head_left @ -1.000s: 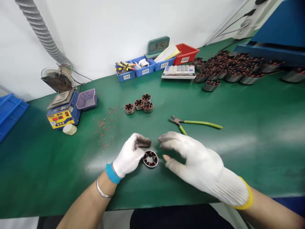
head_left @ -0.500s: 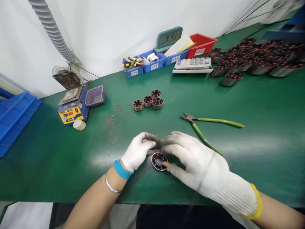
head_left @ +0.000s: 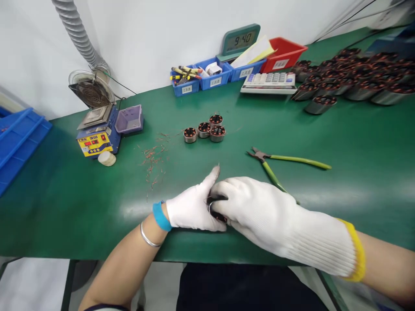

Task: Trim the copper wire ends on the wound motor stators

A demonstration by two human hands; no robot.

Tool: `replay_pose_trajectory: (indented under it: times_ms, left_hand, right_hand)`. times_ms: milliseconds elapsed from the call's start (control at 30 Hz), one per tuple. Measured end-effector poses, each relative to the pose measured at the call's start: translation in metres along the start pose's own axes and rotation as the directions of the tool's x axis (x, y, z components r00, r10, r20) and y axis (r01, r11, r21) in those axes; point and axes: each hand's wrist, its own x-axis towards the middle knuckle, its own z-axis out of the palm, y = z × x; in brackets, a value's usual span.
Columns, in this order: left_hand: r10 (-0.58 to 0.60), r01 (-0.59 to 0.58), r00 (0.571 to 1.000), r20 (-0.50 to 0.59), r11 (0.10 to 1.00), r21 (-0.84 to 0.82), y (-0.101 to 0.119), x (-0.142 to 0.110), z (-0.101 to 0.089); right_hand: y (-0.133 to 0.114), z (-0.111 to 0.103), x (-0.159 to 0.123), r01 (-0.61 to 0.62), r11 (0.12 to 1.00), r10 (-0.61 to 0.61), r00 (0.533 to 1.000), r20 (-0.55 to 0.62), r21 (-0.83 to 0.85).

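Note:
Near the front edge of the bench, a small motor stator (head_left: 221,217), a metal ring with dark and copper windings, is mostly hidden between my gloved hands. My left hand (head_left: 196,206) cups it from the left with the thumb pointing up. My right hand (head_left: 259,207), in a white knit glove with a yellow cuff, grips it from the right, fingers curled over its rim. Past my right hand lie open cutting pliers (head_left: 261,155) with green handles. Several finished-looking stators (head_left: 204,130) stand grouped farther back.
Copper wire scraps (head_left: 152,157) are scattered left of centre. A solder pot (head_left: 97,138) and a purple tray (head_left: 129,119) stand at the left. Blue bins (head_left: 214,80), a calculator (head_left: 269,83) and a red bin (head_left: 283,54) line the back. More stators (head_left: 363,88) crowd the right.
The stator has tilted up from facing the camera to between my hands. My left thumb has lifted away from the fingers, and my right fingers have curled over the rim. The camera view has shifted slightly.

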Motion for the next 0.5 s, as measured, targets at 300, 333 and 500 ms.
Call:
replay_pose_trajectory:
  times_ms: [300, 333, 500]
  left_hand:
    - [0.041, -0.041, 0.997, -0.069, 0.999, -0.009, -0.005, 0.004, 0.006]
    - [0.051, -0.053, 0.996, -0.07, 0.998, -0.021, -0.007, 0.004, 0.006]
    - [0.069, -0.076, 0.995, -0.077, 0.992, -0.097, -0.011, 0.005, 0.006]
  right_hand:
    - [-0.007, -0.003, 0.005, -0.096, 0.97, 0.096, 0.995, -0.013, -0.225]
    - [-0.009, -0.004, 0.007, -0.112, 0.962, 0.113, 0.994, -0.01, -0.248]
    - [-0.017, -0.009, 0.016, -0.194, 0.95, 0.216, 0.974, 0.066, -0.245]
